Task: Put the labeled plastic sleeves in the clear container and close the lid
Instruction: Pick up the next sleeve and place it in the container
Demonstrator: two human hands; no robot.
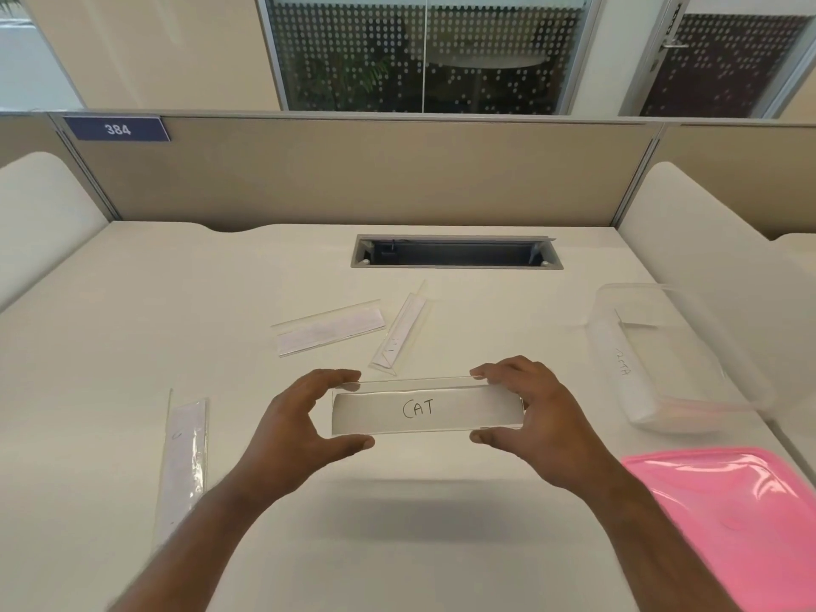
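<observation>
At the centre of the frame, a long, glossy, clear plastic sleeve [427, 408] with a white paper insert handwritten "CAT" is held above the smooth cream worktop [132, 311]. The left hand [304, 428] pinches its left end, thumb below and fingers on top; the right hand [536, 415] has the same grip on the right end. Three more flat sleeves lie on the worktop: one [329, 326] above centre, one [399, 333] angled beside it, one [183, 461] at lower left. At right sits the translucent rectangular container [689, 390], a labeled sleeve [622, 362] inside. Its pink lid [733, 519] lies flat at lower right.
</observation>
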